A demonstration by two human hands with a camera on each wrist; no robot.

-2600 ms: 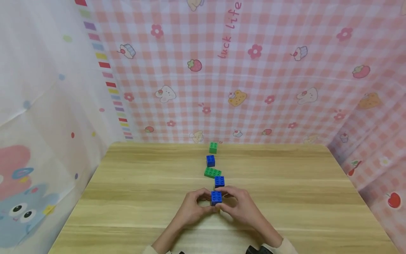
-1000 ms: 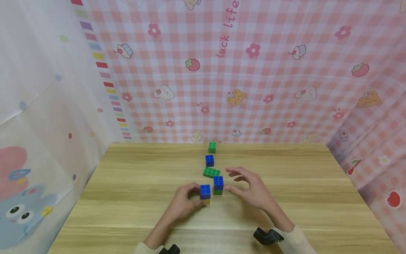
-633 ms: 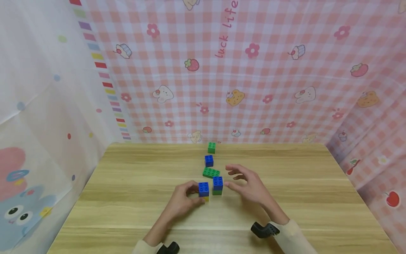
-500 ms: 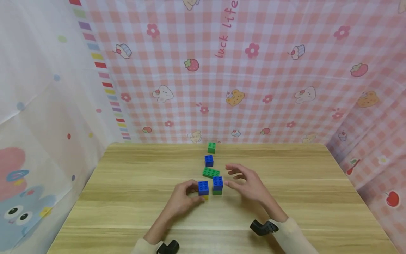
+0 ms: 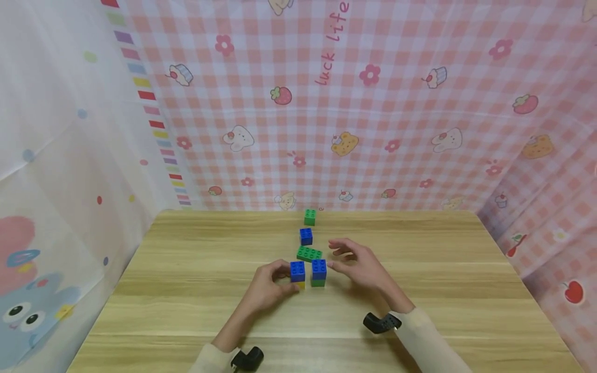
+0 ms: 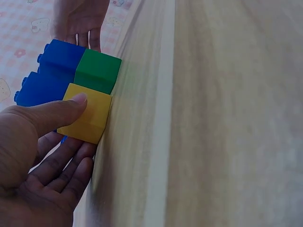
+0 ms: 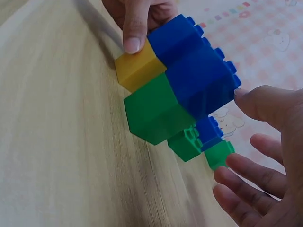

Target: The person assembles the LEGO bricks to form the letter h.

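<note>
My left hand pinches a small stack between thumb and fingers. That stack is a blue building brick on top of a yellow brick; the thumb lies on the yellow one. Close to its right stands a second stack, a blue brick over a green brick, both upright on the table. Beside this second stack is my right hand, its fingers spread and slightly bent, the thumb tip right at the blue brick's edge. Nothing lies between its thumb and fingers.
Behind the stacks, a longer green brick, a blue brick and a small green brick trail toward the back edge of the wooden table. A pink checked curtain hangs behind.
The blue-and-yellow stack, first held by both hands in front of the other stack, has moved left and then away from me in my left hand. My right hand has let go and moved right.
</note>
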